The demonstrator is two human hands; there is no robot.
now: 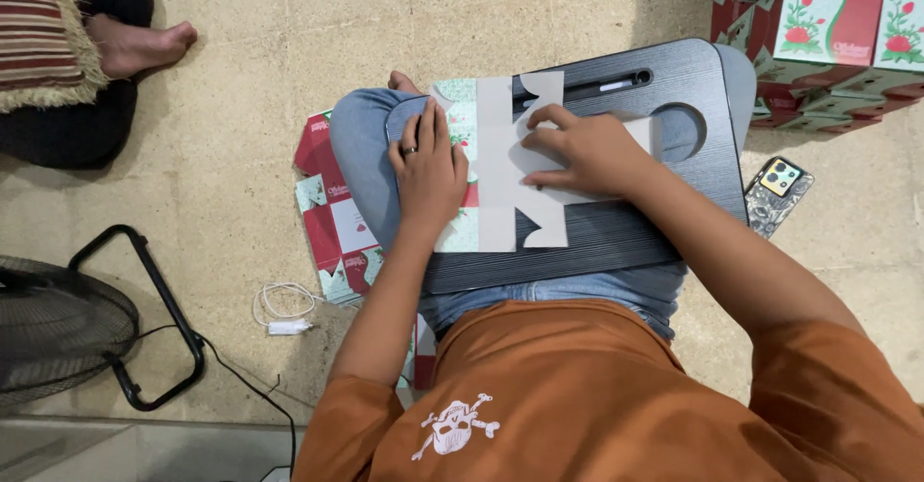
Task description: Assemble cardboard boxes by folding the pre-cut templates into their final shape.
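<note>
A flat, unfolded carton blank [500, 169], grey inside with red-and-green floral print, lies on the lap board; more flattened cartons [337, 222] lie on the floor beside; assembled floral boxes [828, 20] are stacked top right

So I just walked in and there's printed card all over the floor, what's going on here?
A person in an orange shirt sits on the floor with a dark grey ridged lap desk across their knees. Both hands press on a flat, unfolded cardboard box blank, pale inside with a red and green floral print: the left hand on its printed side, the right hand on the plain panel. More flat blanks lie by the left knee, and folded boxes are stacked ahead to the right.
</note>
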